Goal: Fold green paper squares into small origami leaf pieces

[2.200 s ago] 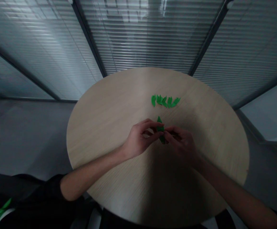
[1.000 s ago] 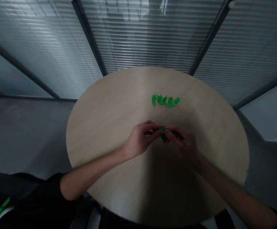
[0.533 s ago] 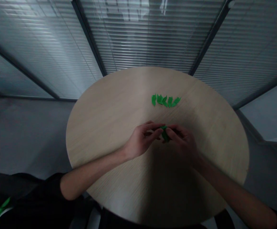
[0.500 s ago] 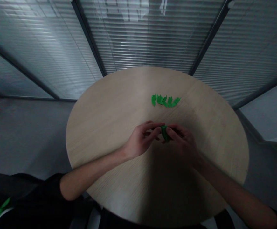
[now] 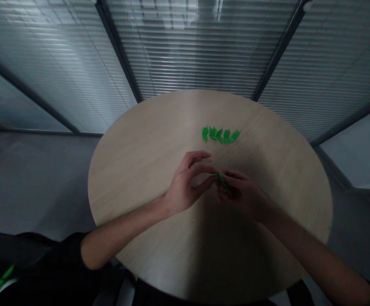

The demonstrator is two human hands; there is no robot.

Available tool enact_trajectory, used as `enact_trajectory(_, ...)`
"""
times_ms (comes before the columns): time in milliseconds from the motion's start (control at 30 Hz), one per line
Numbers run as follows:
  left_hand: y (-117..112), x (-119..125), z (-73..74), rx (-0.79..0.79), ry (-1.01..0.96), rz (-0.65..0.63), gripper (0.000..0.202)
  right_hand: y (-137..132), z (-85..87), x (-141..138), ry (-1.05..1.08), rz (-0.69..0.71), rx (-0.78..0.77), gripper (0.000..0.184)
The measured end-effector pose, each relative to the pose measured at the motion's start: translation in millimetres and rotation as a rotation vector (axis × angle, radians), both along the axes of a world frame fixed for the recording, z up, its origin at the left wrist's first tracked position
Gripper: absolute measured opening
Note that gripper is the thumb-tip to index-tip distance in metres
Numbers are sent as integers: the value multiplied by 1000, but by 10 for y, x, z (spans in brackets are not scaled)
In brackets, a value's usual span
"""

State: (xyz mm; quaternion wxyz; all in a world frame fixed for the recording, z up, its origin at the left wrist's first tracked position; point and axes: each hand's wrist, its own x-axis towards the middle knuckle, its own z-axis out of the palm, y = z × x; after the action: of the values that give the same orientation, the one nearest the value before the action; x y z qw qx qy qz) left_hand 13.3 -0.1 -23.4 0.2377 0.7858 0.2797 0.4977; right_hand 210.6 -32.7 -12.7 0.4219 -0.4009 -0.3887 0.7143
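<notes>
Green piece (image 5: 223,182) sits between the hands: I read its long axis slanting from the left hand (image 5: 184,188), pinching its tip, into the right hand (image 5: 246,193), nearer, gripping its side

Thin green piece (image 5: 223,183), slanted, between hands (image 5: 183,185)

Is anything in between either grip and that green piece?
Nothing visible. The right grip holds the green piece directly, and the left grip seems to pinch its upper end. The green row lies farther off on the table, not between.
</notes>
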Motion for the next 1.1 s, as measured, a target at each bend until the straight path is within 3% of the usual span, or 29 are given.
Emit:
enact_trajectory(200,-28,25,86,-398,-116,-241,16,-3,26,39,124,128,-85,27)
enact_trajectory(367,-31,34,83,-483,-149,-253,10,-13,-26,36,118,137,-95,26)
enact_trajectory(500,-35,32,96,-448,-120,-173,10,-11,-52,7,-19,56,3,28)
enact_trajectory(633,-36,25,94,-395,-70,-89,6,-25,-58,-14,-351,-223,356,25)
enact_trajectory(800,-39,23,44,-264,-10,-62,3,-67,-89,-1,-644,-258,737,15)
enact_trajectory(1100,-64,14,44,-40,23,-57,11,-68,-89,-8,-630,-315,873,9)
